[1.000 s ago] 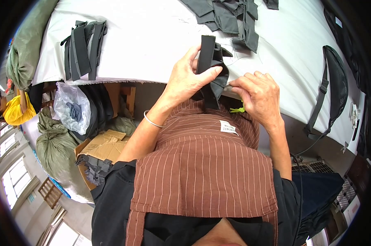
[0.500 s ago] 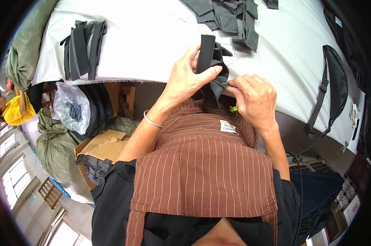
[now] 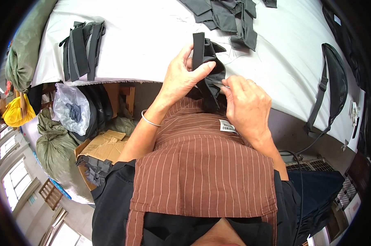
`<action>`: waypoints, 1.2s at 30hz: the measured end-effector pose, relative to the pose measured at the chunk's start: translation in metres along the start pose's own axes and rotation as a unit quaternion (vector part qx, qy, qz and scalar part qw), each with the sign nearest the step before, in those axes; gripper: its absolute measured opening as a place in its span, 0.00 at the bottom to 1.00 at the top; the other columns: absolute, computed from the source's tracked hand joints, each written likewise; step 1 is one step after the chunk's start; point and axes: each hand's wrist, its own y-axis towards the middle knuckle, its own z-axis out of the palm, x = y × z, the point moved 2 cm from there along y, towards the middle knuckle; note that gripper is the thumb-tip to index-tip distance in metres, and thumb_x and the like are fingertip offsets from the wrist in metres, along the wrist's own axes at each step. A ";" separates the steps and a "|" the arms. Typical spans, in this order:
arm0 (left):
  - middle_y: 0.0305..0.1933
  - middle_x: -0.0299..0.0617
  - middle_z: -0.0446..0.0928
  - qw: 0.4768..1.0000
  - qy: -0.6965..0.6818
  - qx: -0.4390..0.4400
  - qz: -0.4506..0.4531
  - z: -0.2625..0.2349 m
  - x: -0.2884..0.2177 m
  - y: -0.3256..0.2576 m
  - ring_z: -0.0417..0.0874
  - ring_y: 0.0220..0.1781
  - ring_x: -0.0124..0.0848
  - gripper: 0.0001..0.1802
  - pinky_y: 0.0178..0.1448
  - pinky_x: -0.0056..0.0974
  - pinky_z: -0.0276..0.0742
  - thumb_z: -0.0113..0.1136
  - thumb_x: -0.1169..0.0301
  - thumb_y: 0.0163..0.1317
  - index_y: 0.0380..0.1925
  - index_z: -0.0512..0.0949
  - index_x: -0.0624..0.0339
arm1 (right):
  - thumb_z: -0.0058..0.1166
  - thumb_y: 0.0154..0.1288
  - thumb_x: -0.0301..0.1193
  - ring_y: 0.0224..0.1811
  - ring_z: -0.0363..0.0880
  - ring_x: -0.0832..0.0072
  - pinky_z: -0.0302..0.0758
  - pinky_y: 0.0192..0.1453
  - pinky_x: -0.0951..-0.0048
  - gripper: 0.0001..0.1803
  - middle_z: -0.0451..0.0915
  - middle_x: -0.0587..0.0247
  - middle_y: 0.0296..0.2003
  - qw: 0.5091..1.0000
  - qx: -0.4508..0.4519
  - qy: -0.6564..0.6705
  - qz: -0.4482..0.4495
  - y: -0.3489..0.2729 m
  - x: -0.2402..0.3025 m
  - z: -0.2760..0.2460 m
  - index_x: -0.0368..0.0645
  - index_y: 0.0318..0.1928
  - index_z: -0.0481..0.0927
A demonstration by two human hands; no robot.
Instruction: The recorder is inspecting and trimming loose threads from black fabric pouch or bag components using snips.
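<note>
My left hand (image 3: 181,78) is closed round a black fabric piece (image 3: 213,69) with a flat strap edge. Its thumb presses on the folded cloth, which hangs over the table's near edge in front of my apron. At the right side of the cloth, my right hand (image 3: 247,100) has its fingers pinched together. A thin pale tip shows between those fingers and the fabric, too small to name. Beyond my hands lies a loose pile of black fabric pieces (image 3: 224,18). A stack of black straps (image 3: 81,51) rests on the left of the table.
White cloth covers the table (image 3: 140,45). On its right lies a black waist bag (image 3: 336,82). Below at left are a clear plastic bag (image 3: 72,108), an open cardboard box (image 3: 103,143) and a tied green sack (image 3: 56,147). A person in yellow (image 3: 19,110) is far left.
Both hands and the fabric have shifted slightly left. My right hand has come closer to the cloth, and a small green bit seen below it before is now hidden.
</note>
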 end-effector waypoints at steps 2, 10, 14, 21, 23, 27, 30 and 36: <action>0.33 0.36 0.81 1.000 -0.002 -0.002 0.002 0.002 -0.002 -0.001 0.79 0.35 0.18 0.30 0.40 0.25 0.75 0.67 0.66 0.59 0.60 0.68 0.64 | 0.58 0.57 0.30 0.27 0.77 0.67 0.72 0.31 0.65 0.05 0.75 0.64 0.24 1.000 0.001 -0.031 -0.002 -0.002 0.001 0.006 0.44 0.31 0.76; 0.34 0.36 0.82 1.000 0.015 -0.004 -0.008 0.004 -0.007 -0.001 0.79 0.34 0.18 0.31 0.40 0.25 0.75 0.67 0.68 0.58 0.60 0.67 0.63 | 0.56 0.48 0.23 0.25 0.76 0.68 0.73 0.29 0.66 0.07 0.71 0.64 0.21 0.995 0.000 -0.105 0.002 0.002 0.010 0.018 0.45 0.27 0.71; 0.33 0.35 0.81 1.000 -0.007 -0.013 -0.004 0.005 -0.006 0.000 0.78 0.34 0.18 0.31 0.39 0.26 0.75 0.68 0.68 0.58 0.60 0.68 0.63 | 0.59 0.58 0.30 0.29 0.79 0.67 0.74 0.32 0.65 0.06 0.75 0.65 0.26 0.991 0.053 -0.116 0.032 0.004 0.011 0.018 0.46 0.32 0.75; 0.33 0.36 0.81 1.000 0.009 -0.009 -0.009 0.004 -0.004 -0.001 0.78 0.34 0.18 0.31 0.39 0.26 0.75 0.68 0.68 0.58 0.60 0.68 0.62 | 0.58 0.59 0.29 0.29 0.80 0.67 0.75 0.32 0.65 0.05 0.76 0.65 0.26 0.990 0.058 -0.118 0.040 0.002 0.010 0.016 0.46 0.33 0.75; 0.34 0.36 0.81 1.000 0.010 -0.007 -0.010 0.004 -0.006 -0.002 0.78 0.34 0.18 0.31 0.39 0.26 0.76 0.68 0.67 0.58 0.60 0.68 0.63 | 0.57 0.59 0.29 0.29 0.79 0.66 0.74 0.32 0.65 0.05 0.76 0.64 0.26 0.992 0.058 -0.108 0.039 0.003 0.010 0.018 0.45 0.33 0.74; 0.34 0.36 0.81 1.000 0.012 -0.008 -0.009 0.005 -0.008 -0.003 0.78 0.34 0.18 0.32 0.40 0.26 0.76 0.68 0.67 0.58 0.60 0.68 0.63 | 0.57 0.59 0.28 0.29 0.79 0.65 0.74 0.31 0.64 0.05 0.76 0.64 0.26 0.995 0.043 -0.085 0.030 0.003 0.009 0.023 0.45 0.32 0.74; 0.34 0.35 0.81 1.000 0.017 -0.009 -0.014 0.006 -0.009 -0.004 0.78 0.34 0.18 0.32 0.40 0.26 0.76 0.68 0.68 0.58 0.60 0.67 0.64 | 0.55 0.51 0.24 0.26 0.76 0.68 0.74 0.29 0.66 0.06 0.72 0.64 0.22 0.997 -0.005 -0.074 0.008 0.002 0.007 0.025 0.45 0.30 0.72; 0.33 0.36 0.81 1.000 0.010 -0.009 -0.011 0.004 -0.011 -0.003 0.79 0.34 0.18 0.32 0.40 0.27 0.76 0.68 0.68 0.58 0.61 0.67 0.64 | 0.56 0.54 0.26 0.26 0.76 0.67 0.73 0.30 0.64 0.05 0.72 0.65 0.21 0.997 -0.014 -0.070 0.002 0.004 0.005 0.025 0.46 0.31 0.73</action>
